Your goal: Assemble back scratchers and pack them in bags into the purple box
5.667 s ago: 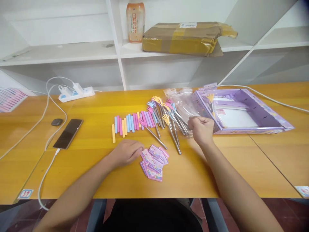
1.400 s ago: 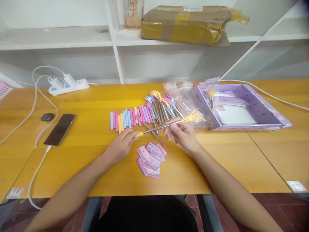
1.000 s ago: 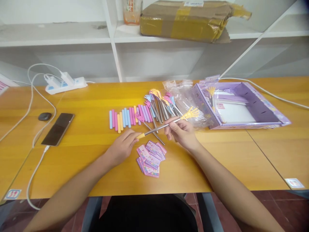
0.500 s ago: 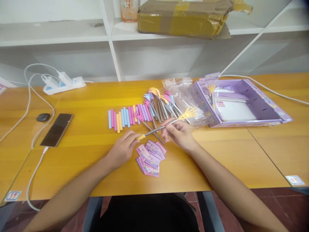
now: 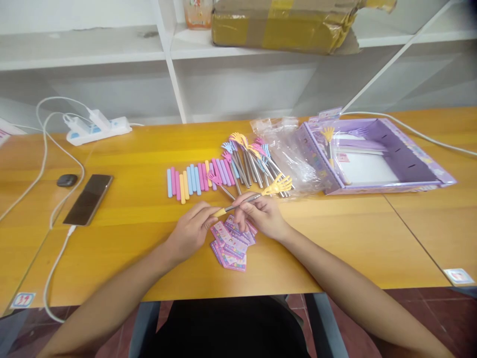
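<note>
A back scratcher [image 5: 277,185] with a yellow hand-shaped head, a metal rod and a yellow grip is held between my hands. My left hand [image 5: 192,228] pinches the yellow grip at its lower end. Closed around the metal rod, near the yellow head, is my right hand [image 5: 263,215]. Below them lies a loose pile of pink and purple cards [image 5: 229,248], partly covered by my right fingers. Just beyond sit a pink-headed scratcher [image 5: 219,183], a heap of back scratchers [image 5: 246,161] without grips, and a row of coloured grips [image 5: 192,180].
A purple display box [image 5: 372,186] stands at right, with a bagged scratcher [image 5: 329,144] at its left wall. Clear plastic bags [image 5: 294,154] lie beside it. At left are a phone [image 5: 88,200], a black earbud case [image 5: 67,180], a power strip [image 5: 100,132] and white cables.
My right hand has moved left and down toward my left hand, and the yellow head has come with it. Less of the rod shows between the hands. My left hand stays nearly in place.
</note>
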`<state>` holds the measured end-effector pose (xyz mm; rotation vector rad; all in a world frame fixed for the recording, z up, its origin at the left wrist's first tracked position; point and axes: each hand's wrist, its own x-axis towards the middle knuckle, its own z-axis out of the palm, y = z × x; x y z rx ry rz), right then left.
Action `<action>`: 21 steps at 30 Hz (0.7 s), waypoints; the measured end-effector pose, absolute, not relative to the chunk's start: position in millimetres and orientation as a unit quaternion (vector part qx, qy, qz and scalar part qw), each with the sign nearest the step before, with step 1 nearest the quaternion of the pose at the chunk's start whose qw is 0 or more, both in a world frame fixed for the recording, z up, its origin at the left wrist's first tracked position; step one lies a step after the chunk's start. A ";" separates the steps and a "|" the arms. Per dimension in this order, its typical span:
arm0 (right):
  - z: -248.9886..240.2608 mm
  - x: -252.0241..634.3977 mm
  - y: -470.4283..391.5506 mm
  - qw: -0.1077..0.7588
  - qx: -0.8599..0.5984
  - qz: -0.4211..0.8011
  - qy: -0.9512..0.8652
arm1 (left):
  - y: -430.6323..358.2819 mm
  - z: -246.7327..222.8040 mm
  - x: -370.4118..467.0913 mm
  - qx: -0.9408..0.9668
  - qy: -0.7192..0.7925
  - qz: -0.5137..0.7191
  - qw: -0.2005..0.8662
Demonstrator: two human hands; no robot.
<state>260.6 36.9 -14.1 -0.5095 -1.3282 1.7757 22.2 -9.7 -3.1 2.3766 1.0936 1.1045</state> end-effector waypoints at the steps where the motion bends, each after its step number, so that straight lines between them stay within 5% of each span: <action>1: -15.7 258.8 36.6 0.421 -0.208 0.706 -0.530 | -8.7 -4.2 21.3 0.826 0.383 0.384 0.152; 8: -16.4 270.5 46.1 0.388 -0.259 0.662 -0.586 | 1.7 -5.3 11.4 0.830 0.421 0.317 0.182; 13: -9.7 285.1 54.3 0.551 -0.325 0.562 -0.525 | 1.5 -1.4 13.9 0.823 0.457 0.229 0.247; 21: -1.7 284.4 62.9 0.566 -0.333 0.543 -0.523 | -4.0 -4.8 19.4 0.797 0.489 0.175 0.307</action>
